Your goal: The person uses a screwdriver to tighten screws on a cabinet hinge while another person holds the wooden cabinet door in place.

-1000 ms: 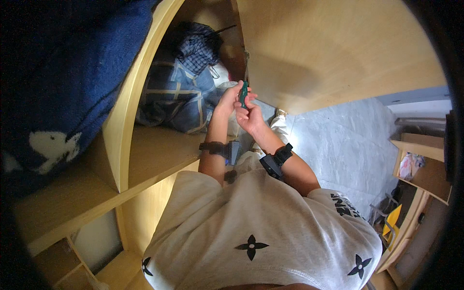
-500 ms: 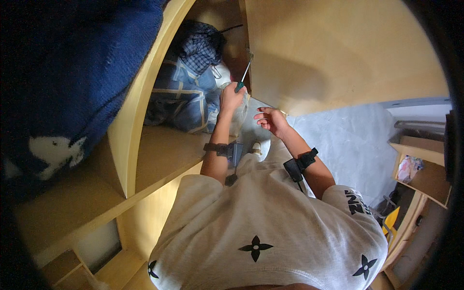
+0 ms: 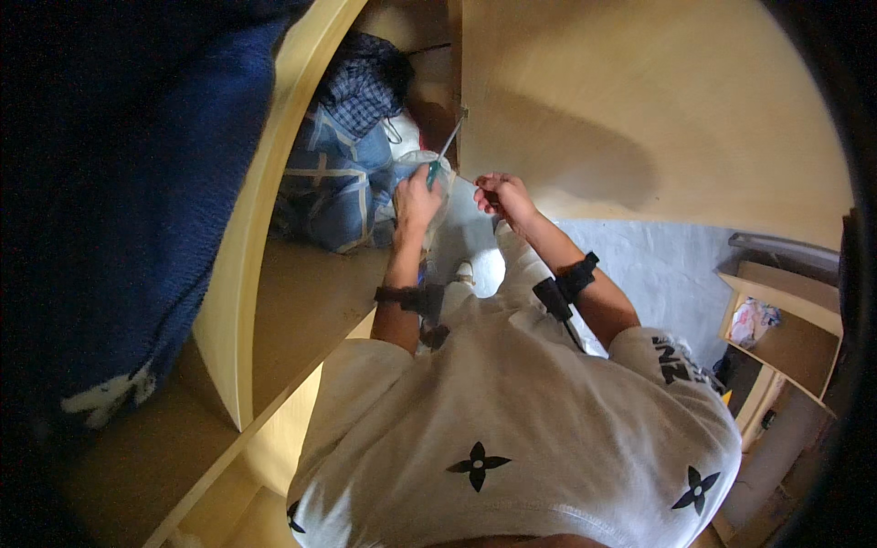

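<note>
A screwdriver (image 3: 448, 144) with a green handle is held in my left hand (image 3: 416, 203), fingers wrapped round the handle. Its metal shaft slants up and away, the tip meeting a small fitting (image 3: 464, 112) on the edge of a light wooden door panel (image 3: 575, 100). My right hand (image 3: 505, 195) is by the panel's lower corner, its fingers curled together. What those fingers pinch, if anything, is too small to make out. Both forearms wear black straps.
Inside the wooden cabinet, left of the panel, lie a blue-and-white bag (image 3: 320, 196) and dark checked cloth (image 3: 365, 82). A navy blanket (image 3: 155, 183) hangs at the left, beside an upright board (image 3: 233, 301). Open wooden shelving (image 3: 795, 338) stands at the right.
My right hand has moved slightly up and left, and its spread fingers have curled in. My left hand has shifted left and down with the screwdriver, whose tip stays by the panel's edge.
</note>
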`<state>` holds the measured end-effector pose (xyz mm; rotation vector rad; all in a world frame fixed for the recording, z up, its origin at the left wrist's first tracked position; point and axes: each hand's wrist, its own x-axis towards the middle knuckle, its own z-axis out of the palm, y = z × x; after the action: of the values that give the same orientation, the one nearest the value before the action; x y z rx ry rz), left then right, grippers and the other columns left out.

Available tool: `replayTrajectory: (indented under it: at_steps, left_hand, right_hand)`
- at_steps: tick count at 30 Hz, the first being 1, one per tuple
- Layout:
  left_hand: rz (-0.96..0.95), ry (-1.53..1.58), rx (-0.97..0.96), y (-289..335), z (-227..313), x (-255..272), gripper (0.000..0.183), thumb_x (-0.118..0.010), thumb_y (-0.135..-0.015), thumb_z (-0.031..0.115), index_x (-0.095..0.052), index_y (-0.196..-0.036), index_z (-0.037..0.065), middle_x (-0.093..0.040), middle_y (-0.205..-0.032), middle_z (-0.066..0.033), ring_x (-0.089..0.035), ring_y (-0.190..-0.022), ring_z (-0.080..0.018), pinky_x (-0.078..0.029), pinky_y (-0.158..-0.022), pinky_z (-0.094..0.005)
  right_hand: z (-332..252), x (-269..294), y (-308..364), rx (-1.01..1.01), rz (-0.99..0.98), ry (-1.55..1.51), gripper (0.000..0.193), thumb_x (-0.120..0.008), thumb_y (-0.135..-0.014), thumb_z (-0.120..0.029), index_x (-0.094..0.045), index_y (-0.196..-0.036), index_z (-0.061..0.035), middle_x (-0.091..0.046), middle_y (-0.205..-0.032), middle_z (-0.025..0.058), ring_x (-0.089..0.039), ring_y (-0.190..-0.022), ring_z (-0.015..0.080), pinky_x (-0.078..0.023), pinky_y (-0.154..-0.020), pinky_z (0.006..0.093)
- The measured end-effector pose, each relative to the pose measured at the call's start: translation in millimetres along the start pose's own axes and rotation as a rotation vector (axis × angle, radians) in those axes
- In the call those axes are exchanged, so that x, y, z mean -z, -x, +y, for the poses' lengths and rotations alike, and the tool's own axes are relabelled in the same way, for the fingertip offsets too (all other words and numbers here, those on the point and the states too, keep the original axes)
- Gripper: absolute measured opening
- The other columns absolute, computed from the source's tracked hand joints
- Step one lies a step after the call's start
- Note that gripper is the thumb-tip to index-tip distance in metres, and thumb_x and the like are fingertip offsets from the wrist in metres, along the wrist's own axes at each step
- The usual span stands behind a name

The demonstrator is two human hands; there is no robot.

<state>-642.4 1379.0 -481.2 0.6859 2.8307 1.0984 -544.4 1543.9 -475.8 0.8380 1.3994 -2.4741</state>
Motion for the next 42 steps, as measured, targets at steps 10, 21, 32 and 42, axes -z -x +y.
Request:
replayTrajectory:
  at_steps: [10,21,32,42]
  left_hand:
    - [0.048,-0.292,0.060,52.9,20.2,38.1,0.024,-0.062,-0.074,0.024,-0.059,-0.088,0.005,-0.064,-0.080,-0.0200,-0.063,-0.071,-0.0350,-0.047,-0.059,-0.0496]
    - [-0.365,0.844,0.528,54.9,-49.5,-5.0,0.019,-0.048,-0.090,0.018,-0.054,-0.098,0.002,-0.061,-0.080,-0.0127,-0.056,-0.063,-0.0220,-0.043,-0.052,-0.0323]
    - [-0.316,1.089,0.689,42.9,-51.0,18.3,0.028,-0.053,-0.090,0.031,-0.054,-0.096,0.004,-0.059,-0.076,-0.0098,-0.055,-0.066,-0.0132,-0.042,-0.053,-0.0277]
    - [0.286,0.239,0.130,50.1,-26.2,-1.2,0.032,-0.069,-0.074,0.014,-0.050,-0.097,0.003,-0.059,-0.084,-0.0145,-0.058,-0.078,-0.0281,-0.046,-0.066,-0.0363]
  right_hand:
    - [-17.8,-80.0,-20.0,1.227,-0.275,1.857,0.017,-0.058,-0.071,-0.013,-0.064,-0.084,-0.0049,-0.063,-0.072,0.0131,-0.061,-0.076,0.0306,-0.040,-0.082,0.0404]
    - [-29.7,-71.7,-38.5,1.091,-0.539,1.963,0.025,-0.061,-0.065,-0.010,-0.062,-0.089,-0.0052,-0.062,-0.092,0.0143,-0.057,-0.093,0.0306,-0.042,-0.085,0.0409]
    - [-36.0,-74.0,-57.5,1.265,-0.665,1.833,0.017,-0.059,-0.067,-0.007,-0.059,-0.084,-0.0023,-0.062,-0.085,0.0147,-0.057,-0.091,0.0298,-0.044,-0.081,0.0385]
    - [-53.0,-97.9,-52.5,0.618,-0.695,2.180,0.028,-0.062,-0.066,-0.010,-0.059,-0.094,-0.0062,-0.060,-0.094,0.0150,-0.055,-0.096,0.0327,-0.045,-0.081,0.0411]
